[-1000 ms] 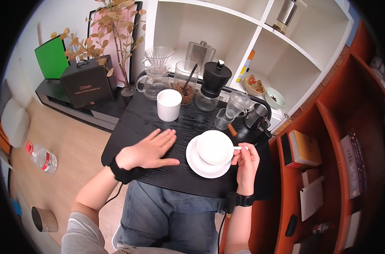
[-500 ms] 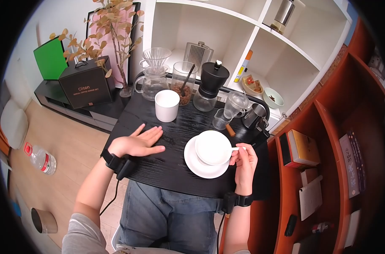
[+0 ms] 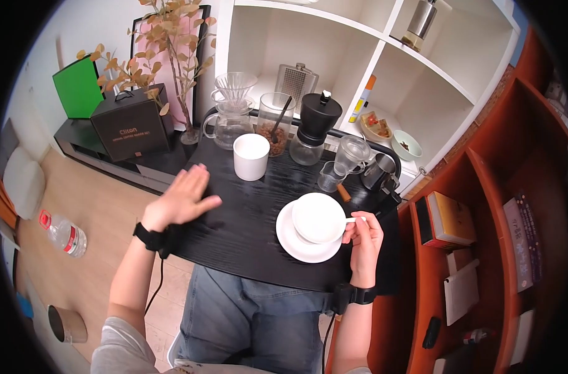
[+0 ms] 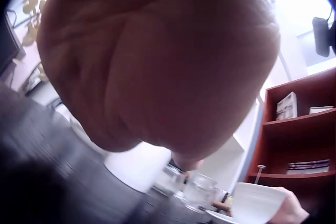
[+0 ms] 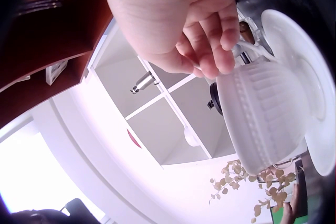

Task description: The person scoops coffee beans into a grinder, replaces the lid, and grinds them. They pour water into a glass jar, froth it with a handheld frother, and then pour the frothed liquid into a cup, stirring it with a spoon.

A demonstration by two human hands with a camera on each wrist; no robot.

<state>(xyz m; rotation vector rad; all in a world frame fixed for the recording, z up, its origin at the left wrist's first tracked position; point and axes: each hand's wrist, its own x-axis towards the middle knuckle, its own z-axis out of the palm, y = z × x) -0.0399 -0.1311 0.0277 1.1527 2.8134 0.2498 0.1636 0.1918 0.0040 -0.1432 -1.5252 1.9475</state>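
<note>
A white cup point(image 3: 319, 218) stands on a white saucer point(image 3: 288, 240) near the front right of the black table point(image 3: 234, 249). The right hand point(image 3: 364, 240) pinches the cup's handle, with its fingers curled in the right wrist view, beside the ribbed cup point(image 5: 268, 111). With fingers straight, the left hand point(image 3: 181, 199) is over the table's left edge and holds nothing. A tall white mug point(image 3: 251, 157) stands to the right of that hand. In the left wrist view the palm point(image 4: 173, 61) fills much of the picture.
Along the table's back stand a glass dripper and pot point(image 3: 231, 121), a glass of beans point(image 3: 274, 128), a black grinder point(image 3: 315, 124), small glass jugs point(image 3: 349, 159) and a metal pitcher point(image 3: 377, 171). A white shelf point(image 3: 334, 25) rises behind; red-brown shelves point(image 3: 483, 187) stand at the right.
The left hand has moved left, away from the cup and saucer, to the table's left edge. The right hand has stayed at the cup's handle, and the cup has not moved on its saucer.
</note>
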